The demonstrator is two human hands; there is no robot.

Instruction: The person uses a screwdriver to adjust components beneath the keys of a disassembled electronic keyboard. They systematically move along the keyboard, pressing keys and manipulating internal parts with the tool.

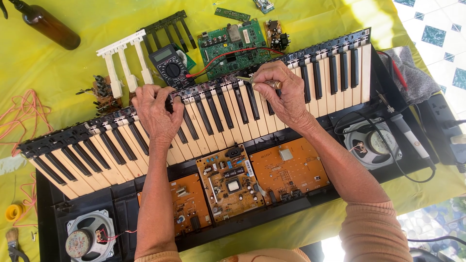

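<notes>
An opened electronic keyboard lies across a yellow cloth, its row of black and white keys [218, 116] running diagonally. My left hand [156, 112] presses down on the rear edge of the keys near the middle. My right hand [281, 92] grips a small metal-tipped tool [250, 80], a screwdriver by its look, with its tip at the back rail of the keys. Below the keys sit several orange circuit boards [289, 170] in the black case.
A black multimeter [169, 65] with a red lead, a green circuit board [233, 43] and loose white and black key sections [124, 60] lie behind the keyboard. Speakers [374, 143] sit at both case ends. A brown bottle [48, 26] is top left, a soldering iron [407, 133] right.
</notes>
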